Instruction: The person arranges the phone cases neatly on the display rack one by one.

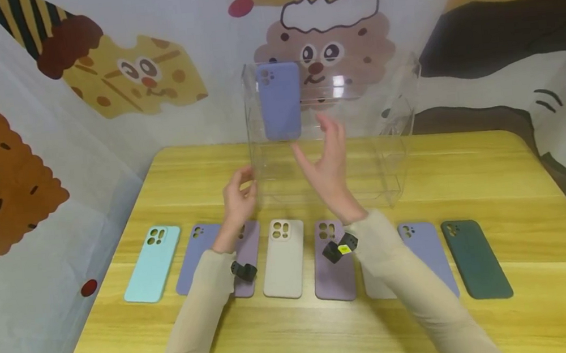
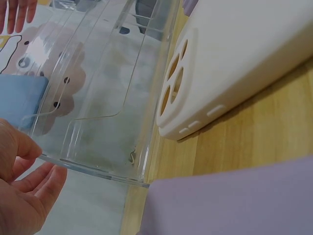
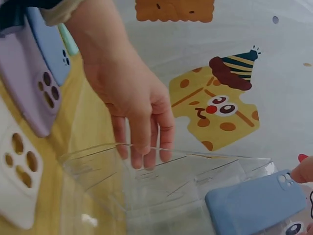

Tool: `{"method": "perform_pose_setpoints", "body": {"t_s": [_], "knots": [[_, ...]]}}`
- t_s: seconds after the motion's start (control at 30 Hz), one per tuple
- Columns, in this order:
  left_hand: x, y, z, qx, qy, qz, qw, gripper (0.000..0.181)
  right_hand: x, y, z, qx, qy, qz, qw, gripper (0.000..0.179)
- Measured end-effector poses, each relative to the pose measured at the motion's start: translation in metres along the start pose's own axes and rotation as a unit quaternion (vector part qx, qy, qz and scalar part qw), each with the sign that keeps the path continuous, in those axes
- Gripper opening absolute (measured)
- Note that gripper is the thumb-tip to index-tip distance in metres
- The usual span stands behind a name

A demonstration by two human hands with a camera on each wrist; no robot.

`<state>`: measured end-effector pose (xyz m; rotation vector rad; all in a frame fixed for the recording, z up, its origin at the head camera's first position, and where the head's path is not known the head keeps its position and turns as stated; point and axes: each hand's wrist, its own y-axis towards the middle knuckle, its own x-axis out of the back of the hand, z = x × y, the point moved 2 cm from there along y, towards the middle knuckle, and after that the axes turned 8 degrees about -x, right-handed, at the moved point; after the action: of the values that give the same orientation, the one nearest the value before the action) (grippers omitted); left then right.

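A clear acrylic display rack (image 1: 336, 194) with stepped tiers stands toward the back of the table. On its top tier, at the left end, a periwinkle phone case (image 1: 281, 103) leans upright. My left hand (image 1: 241, 197) pinches the rack's left side edge between thumb and fingers, plainly seen in the left wrist view, where the hand (image 2: 24, 181) is at lower left. In front of the rack, my right hand (image 1: 330, 163) is raised with thumb and fingers spread, just right of and below the periwinkle case, holding nothing. Only its fingertips show in the right wrist view.
Phone cases lie in a row before the rack: mint (image 1: 152, 264), periwinkle (image 1: 192, 270), purple (image 1: 249, 253), white (image 1: 283, 261), another purple (image 1: 333, 277), a pale one under the right forearm, periwinkle (image 1: 430, 250) and dark green (image 1: 477, 260). A cartoon-print cloth (image 1: 181, 129) hangs behind.
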<state>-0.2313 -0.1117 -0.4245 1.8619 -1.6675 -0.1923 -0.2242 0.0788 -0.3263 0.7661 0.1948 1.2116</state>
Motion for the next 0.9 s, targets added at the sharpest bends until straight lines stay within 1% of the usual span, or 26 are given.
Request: {"method": "perform_pose_setpoints", "body": {"t_s": [0.07,0.17,0.37,0.43,0.67,0.8,0.9], "knots": [[0.0,0.0,-0.001,-0.001,0.001,0.002,1.0,0.033,0.005,-0.007,-0.003,-0.002,0.008,0.018,0.9998,0.059],[-0.001,0.0,-0.001,-0.002,-0.003,0.002,1.0,0.033,0.012,-0.017,-0.008,-0.016,0.014,0.041,0.999,0.059],[-0.002,0.0,-0.001,0.0,-0.007,-0.001,1.0,0.033,0.026,-0.035,-0.017,-0.023,-0.002,0.065,0.9976,0.056],[-0.002,0.0,-0.003,-0.002,-0.006,-0.002,1.0,0.033,0.029,-0.041,-0.02,-0.025,-0.005,0.077,0.9967,0.054],[0.004,0.0,-0.037,-0.004,0.004,0.008,0.9999,0.032,0.043,-0.059,-0.032,-0.036,0.0,0.116,0.9927,0.052],[0.005,-0.001,-0.042,-0.002,0.008,0.011,0.9999,0.031,0.054,-0.069,-0.037,-0.051,-0.004,0.134,0.9896,0.053],[0.005,-0.001,-0.042,0.0,0.004,0.012,0.9999,0.031,0.064,-0.077,-0.042,-0.067,-0.016,0.148,0.9866,0.054]]}}
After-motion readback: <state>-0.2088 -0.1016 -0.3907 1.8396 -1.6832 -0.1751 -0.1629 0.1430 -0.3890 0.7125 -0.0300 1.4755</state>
